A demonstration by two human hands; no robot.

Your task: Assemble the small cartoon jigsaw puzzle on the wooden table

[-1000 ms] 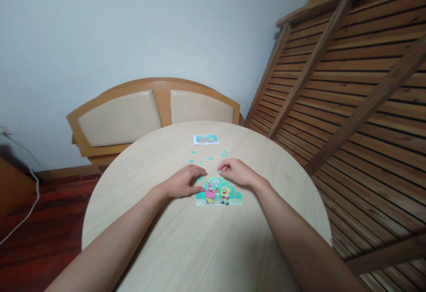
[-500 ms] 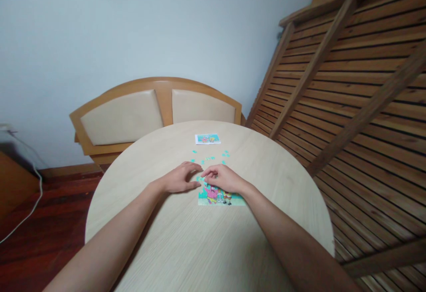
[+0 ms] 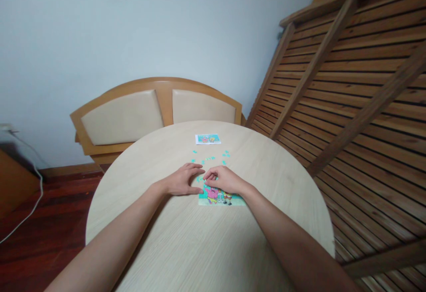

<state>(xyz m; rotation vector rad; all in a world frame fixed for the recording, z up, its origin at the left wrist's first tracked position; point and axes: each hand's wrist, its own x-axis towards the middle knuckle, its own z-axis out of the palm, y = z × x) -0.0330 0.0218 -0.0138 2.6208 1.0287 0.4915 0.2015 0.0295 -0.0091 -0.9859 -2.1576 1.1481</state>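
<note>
Centre of the frame, flat on the round pale desk (image 3: 206,243): a partly built cartoon puzzle (image 3: 222,198). Resting palm down just left of it, the left hand (image 3: 179,182), fingers loosely spread and curved, thumb tip touching the puzzle's left edge, nothing held. Lying over the puzzle's upper part, the right hand (image 3: 223,180), fingers curled narrow, tips pinched together near the upper left corner; impossible to tell whether pinching a piece or not. Just above both hands, scattered teal loose pieces (image 3: 209,158). Further up, a small picture card (image 3: 207,139). Behind the desk, a padded wooden bench (image 3: 126,116); at right, a leaning slatted frame (image 3: 349,88).
</note>
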